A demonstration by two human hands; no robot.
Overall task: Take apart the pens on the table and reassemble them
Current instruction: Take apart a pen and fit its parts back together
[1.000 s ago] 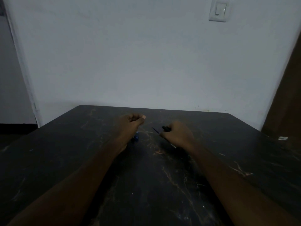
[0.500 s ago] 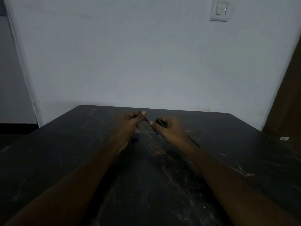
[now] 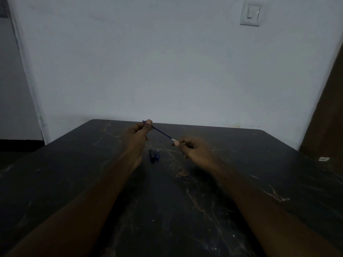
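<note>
A thin dark blue pen refill (image 3: pixel 163 133) stretches slantwise between my two hands above the dark table (image 3: pixel 167 201). My left hand (image 3: pixel 140 131) pinches its far upper end between thumb and fingers. My right hand (image 3: pixel 193 148) pinches the lower end, where a short pale metal tip shows by my thumb. Whether the right hand also hides another pen part I cannot tell. On the table below lie a black pen part (image 3: pixel 152 155) and a blue pen part (image 3: pixel 157 154), side by side, between my wrists.
The table's far edge meets a pale wall with a light switch (image 3: pixel 250 13) high on the right. A small white object (image 3: pixel 323 159) lies near the table's right edge. A brown door stands at the right.
Both hands have risen off the table and moved apart, drawing the thin refill out between them. The two pen parts on the table, before half hidden by the left hand, now show.
</note>
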